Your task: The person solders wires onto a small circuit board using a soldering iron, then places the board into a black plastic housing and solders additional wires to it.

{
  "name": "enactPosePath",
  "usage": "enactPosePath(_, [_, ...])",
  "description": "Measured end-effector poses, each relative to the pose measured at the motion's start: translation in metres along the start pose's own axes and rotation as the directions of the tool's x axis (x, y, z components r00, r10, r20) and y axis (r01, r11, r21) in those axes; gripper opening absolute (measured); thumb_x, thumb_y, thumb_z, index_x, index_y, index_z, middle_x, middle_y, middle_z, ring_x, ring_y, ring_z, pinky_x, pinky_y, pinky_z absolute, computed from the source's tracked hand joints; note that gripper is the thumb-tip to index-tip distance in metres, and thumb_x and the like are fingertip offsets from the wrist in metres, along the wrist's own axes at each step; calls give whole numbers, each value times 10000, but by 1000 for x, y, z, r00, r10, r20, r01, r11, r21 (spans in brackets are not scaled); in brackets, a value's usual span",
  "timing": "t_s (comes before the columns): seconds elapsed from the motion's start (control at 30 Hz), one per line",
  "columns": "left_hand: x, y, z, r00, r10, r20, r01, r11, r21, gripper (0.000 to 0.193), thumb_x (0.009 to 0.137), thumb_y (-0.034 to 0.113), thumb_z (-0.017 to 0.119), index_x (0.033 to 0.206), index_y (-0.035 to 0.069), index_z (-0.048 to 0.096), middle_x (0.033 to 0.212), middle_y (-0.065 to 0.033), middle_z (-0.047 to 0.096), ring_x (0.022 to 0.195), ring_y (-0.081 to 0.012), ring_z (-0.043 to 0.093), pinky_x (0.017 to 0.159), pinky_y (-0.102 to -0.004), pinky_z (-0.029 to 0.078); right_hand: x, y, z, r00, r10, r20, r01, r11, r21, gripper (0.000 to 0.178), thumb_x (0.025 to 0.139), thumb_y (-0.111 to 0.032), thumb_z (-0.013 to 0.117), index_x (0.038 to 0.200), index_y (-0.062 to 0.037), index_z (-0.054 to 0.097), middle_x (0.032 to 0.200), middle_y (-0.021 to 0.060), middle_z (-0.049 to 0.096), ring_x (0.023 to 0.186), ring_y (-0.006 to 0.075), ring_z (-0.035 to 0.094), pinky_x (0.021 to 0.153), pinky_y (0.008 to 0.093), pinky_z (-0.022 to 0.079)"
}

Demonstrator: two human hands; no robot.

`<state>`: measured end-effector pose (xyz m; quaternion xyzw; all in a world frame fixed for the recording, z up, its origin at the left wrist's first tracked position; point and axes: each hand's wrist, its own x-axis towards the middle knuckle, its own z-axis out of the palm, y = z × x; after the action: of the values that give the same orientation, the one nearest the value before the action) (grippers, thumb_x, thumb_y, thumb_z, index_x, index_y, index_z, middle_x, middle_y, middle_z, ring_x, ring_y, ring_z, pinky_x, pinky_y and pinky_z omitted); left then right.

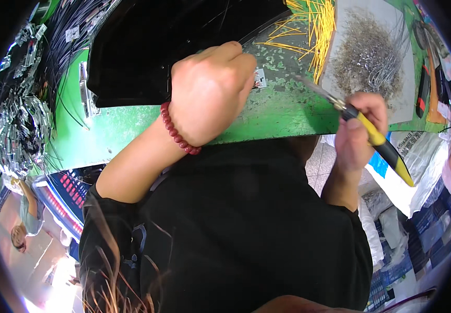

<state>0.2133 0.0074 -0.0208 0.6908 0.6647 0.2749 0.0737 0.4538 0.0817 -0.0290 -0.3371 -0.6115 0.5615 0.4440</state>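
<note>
A slim hand tool [372, 131] with a yellow-and-black handle and a metal tip is held in the right hand [351, 145], near the front edge of a green work table [131, 125]. The right fingers are clamped around the handle close to its metal end, and the tip is pointed up and to the left, toward the left hand [212, 78].

The left hand is held over the table, back upward, with its fingers curled under; the fingertips are hidden, so whether they are clamped on anything cannot be told. Just to the right of its fingers a small pale metallic piece [260, 78] is seen, partly covered by the hand. A bracelet of dark red beads [171, 125] is worn on the left wrist.

Behind the left hand, much of the table is covered by a large glossy black panel [131, 57]. To the right, loose yellow wires [323, 31] are strewn beside a grey sheet [400, 112], on which brownish debris [363, 44] is heaped. At the far left, black wires [64, 39] and silvery metal parts [19, 125] are piled. In the lower left distance, another person [31, 219] is seen.
</note>
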Motion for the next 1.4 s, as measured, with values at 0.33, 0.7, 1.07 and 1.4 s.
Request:
enactPosePath(0.33, [0,-3,3,1000,15,-2,-15,1000,3,86,713,53,691,700,74,610,695,-44,546,606,-231,588,504,-324,462,-10,20,37,998,-52,-46,51,999,-7,229,775,-124,720,898,-3,570,685,-45,458,604,29,367,549,206,262])
enactPosePath(0.7, [1,-4,4,1000,15,0,-15,1000,18,86,708,59,687,671,76,612,684,-37,551,590,-223,590,481,-324,459,-10,22,37,1000,-18,-21,16,996,-87,255,786,-163,734,908,8,588,752,-4,546,639,46,444,591,200,341])
enactPosePath(1.07, [2,-4,2,1000,15,8,-15,1000,21,99,717,60,682,661,69,601,679,-39,550,577,-224,590,471,-322,456,-9,21,37,998,-59,6,59,991,-123,228,785,-128,704,916,10,579,747,11,535,637,54,434,584,206,330])
enactPosePath(1.4, [2,-3,3,1000,21,-5,-21,1000,17,96,714,52,676,659,70,599,669,-41,549,565,-228,586,467,-321,453,-8,20,38,998,-62,24,64,997,-52,239,807,-137,706,916,12,554,704,-4,496,608,49,399,559,214,295])
